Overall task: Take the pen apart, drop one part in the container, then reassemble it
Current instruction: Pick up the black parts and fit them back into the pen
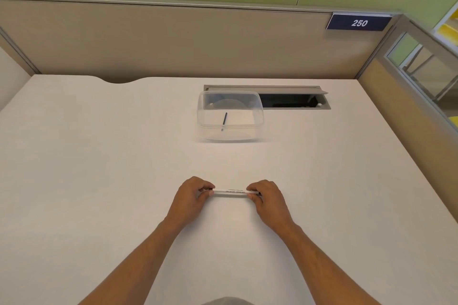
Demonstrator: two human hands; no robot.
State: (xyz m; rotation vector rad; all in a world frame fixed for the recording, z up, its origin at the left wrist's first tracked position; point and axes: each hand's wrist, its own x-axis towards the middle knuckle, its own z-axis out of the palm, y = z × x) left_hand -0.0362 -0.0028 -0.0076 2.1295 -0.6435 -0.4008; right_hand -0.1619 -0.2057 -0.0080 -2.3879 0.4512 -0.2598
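Note:
A white pen (230, 192) with small dark print lies level between both hands, just above the white desk. My left hand (192, 193) pinches its left end and my right hand (266, 194) pinches its right end; both tips are hidden by my fingers. Farther back stands a clear plastic container (257, 109), upright and without a lid. Inside it lies a thin dark rod (224, 121), a part of the pen, leaning toward the front wall.
The white desk (99, 168) spreads wide around my hands. Behind the container is an open cable slot (292, 101) with a raised grey flap. Beige partition walls close the back and right sides, with a dark sign (358, 23) reading 250.

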